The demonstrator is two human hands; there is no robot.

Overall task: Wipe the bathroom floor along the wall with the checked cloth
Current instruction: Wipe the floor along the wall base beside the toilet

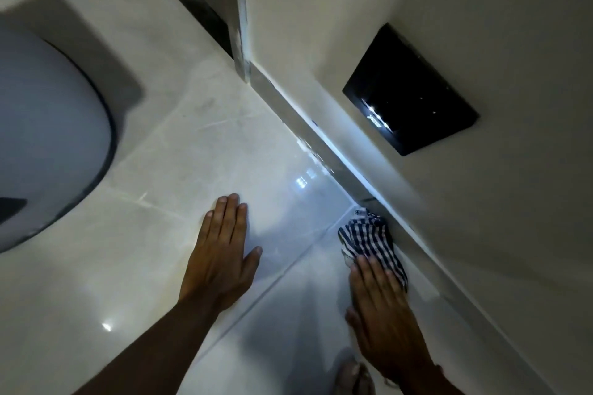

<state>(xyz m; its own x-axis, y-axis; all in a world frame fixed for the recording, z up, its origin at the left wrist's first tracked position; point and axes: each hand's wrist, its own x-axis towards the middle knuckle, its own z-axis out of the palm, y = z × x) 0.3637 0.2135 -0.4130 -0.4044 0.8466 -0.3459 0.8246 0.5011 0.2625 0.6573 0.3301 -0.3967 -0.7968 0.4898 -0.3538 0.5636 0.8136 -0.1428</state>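
The blue-and-white checked cloth (365, 236) lies bunched on the glossy pale floor tiles (179, 151), pushed up against the base of the wall (449, 186) at the lower right. My right hand (378, 298) presses flat on the near part of the cloth, fingers pointing along the skirting (324, 138). My left hand (221, 250) rests flat on the floor to the left of the cloth, fingers together, holding nothing. A grout line runs between the two hands.
A white toilet bowl (41, 138) bulges in from the left edge. A black rectangular plate (410, 90) is set in the wall above the skirting. A metal door-frame edge (240, 16) and a dark threshold strip (192, 0) lie at the far end.
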